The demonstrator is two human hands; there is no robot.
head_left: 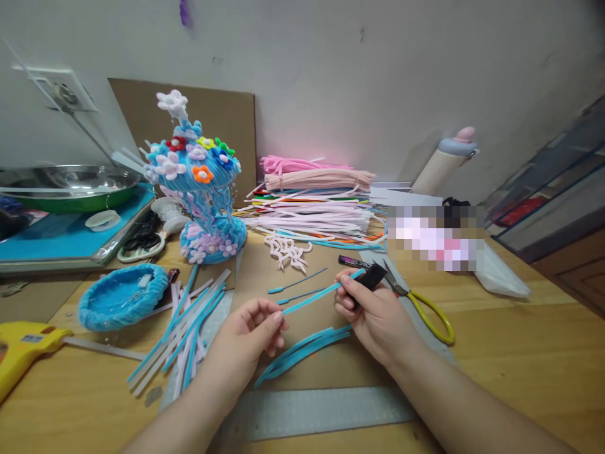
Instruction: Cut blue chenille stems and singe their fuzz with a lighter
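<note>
A light blue pipe cleaner is stretched between my two hands above a cardboard sheet. My left hand pinches its lower left end between thumb and fingers. My right hand is closed around the other end, together with a black flat-ended tool whose kind I cannot make out. Two thin, trimmed-looking dark blue stems lie just beyond the held piece. Below it rests a bundle of blue pipe cleaners. Several pale curled pieces lie farther back.
Yellow-handled scissors lie to the right. On the left are a blue fuzzy ring-shaped base, cut strips and a yellow glue gun. A flowered blue carousel-like model stands behind, beside stacked pipe cleaners.
</note>
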